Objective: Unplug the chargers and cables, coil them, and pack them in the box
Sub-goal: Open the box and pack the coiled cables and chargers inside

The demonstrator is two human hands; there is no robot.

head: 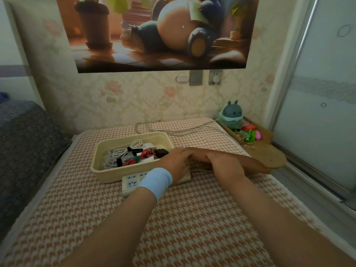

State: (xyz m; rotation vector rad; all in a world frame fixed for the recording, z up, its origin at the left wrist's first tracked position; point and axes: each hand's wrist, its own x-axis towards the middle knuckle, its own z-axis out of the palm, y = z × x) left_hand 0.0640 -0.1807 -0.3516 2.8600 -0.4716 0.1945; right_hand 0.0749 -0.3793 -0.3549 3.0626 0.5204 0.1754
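A cream plastic box (100, 166) sits on the houndstooth cover (192, 218), open at the top. Inside it lie coiled white cables (119, 155) bound with black ties, a bundle of red cable (146, 151) and a black charger (161, 152), with a white block partly hidden among them. A white power strip (132, 182) lies on the cover touching the box's near wall, its sockets facing up, and part of it is hidden under the left wrist.

Both hands hold a flat brown lid (256, 160) just to the right of the box. It is tilted, with its left end at the box's right rim. The left hand (176, 162), which has a pale blue wristband (157, 182), curls its fingers round the lid's near left edge. The right hand (223, 162) grips the same edge beside it, its fingers tucked out of sight under the lid.

A pale cord (192, 130) runs across the cover behind the box toward a white plug (216, 79) in the wall socket. At the far right a wooden tray (266, 132) holds a round blue-grey toy figure (232, 112) and small bright objects
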